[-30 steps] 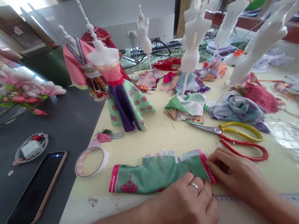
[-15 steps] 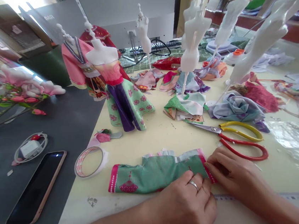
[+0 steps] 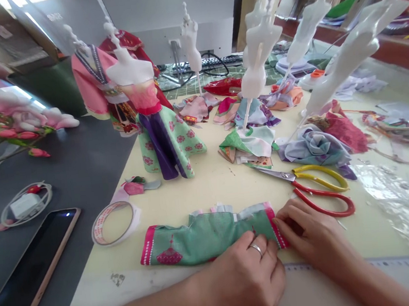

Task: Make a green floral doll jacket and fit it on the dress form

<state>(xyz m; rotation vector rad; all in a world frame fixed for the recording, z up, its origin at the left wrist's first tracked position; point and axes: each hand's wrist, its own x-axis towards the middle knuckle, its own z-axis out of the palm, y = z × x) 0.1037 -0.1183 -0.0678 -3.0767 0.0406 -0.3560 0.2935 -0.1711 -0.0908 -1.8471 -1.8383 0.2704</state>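
Note:
A small green cloth garment with pink end bands and white dots lies flat on the cream tabletop, close in front of me. My left hand, with a ring on one finger, is closed on its lower right edge; the fingertips are partly hidden under the hand. At the pink band on the right end, my right hand pinches the cloth between thumb and fingers. A ruler lies partly under my forearm. Scissors with yellow and red handles rest beyond my right hand.
A tape roll and a phone lie to the left. Behind stand a dressed doll form and several bare white forms among fabric scraps. Clear plastic film is at the right, a monitor at the back.
The whole view has shifted, so the items appear slightly further left. Both hands keep the same hold on the green garment.

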